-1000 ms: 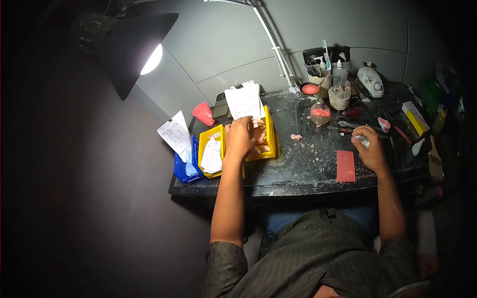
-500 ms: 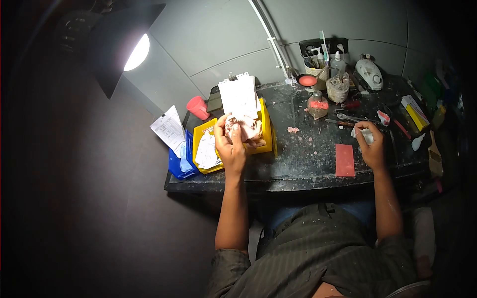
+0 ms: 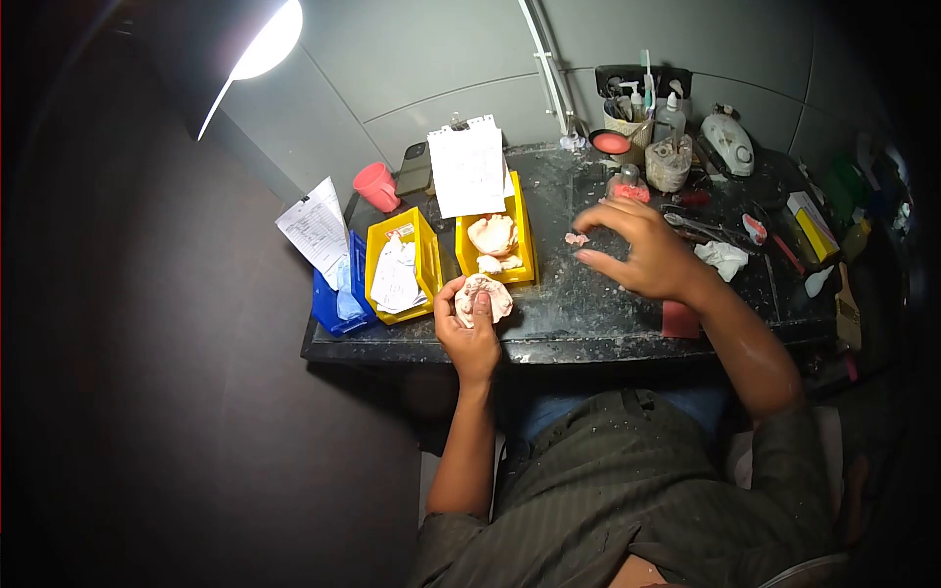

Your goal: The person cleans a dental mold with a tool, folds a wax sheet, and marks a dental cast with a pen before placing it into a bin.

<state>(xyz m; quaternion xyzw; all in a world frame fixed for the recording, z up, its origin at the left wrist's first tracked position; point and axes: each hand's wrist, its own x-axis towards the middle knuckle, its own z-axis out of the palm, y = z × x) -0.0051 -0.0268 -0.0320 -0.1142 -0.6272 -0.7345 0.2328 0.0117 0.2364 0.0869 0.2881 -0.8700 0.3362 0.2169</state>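
My left hand (image 3: 467, 345) grips a pale pinkish dental plaster cast (image 3: 500, 299) at the table's front edge, thumb across its face. Just behind it, a yellow bin (image 3: 530, 220) holds more plaster cast pieces (image 3: 492, 236). Over the middle of the table, my right hand (image 3: 642, 253) is open, its thumb and fingers spread apart with nothing between them. A small pink scrap (image 3: 575, 239) lies by its fingertips. Beneath the forearm is a pink wax sheet (image 3: 678, 321), partly covered. To the right of the wrist rests a crumpled white tissue (image 3: 722, 257).
A second yellow bin (image 3: 427, 240) with papers and a blue bin (image 3: 326, 304) stand left. Clipped papers (image 3: 467, 167) lean at the back, near a pink cup (image 3: 375, 186). Jars, a tool holder (image 3: 627, 122) and hand tools (image 3: 701, 230) occupy the back right.
My left hand has come down toward the table edge with the cast. My right hand has left the white tissue and moved left, its fingers spreading. The camera view has shifted slightly.
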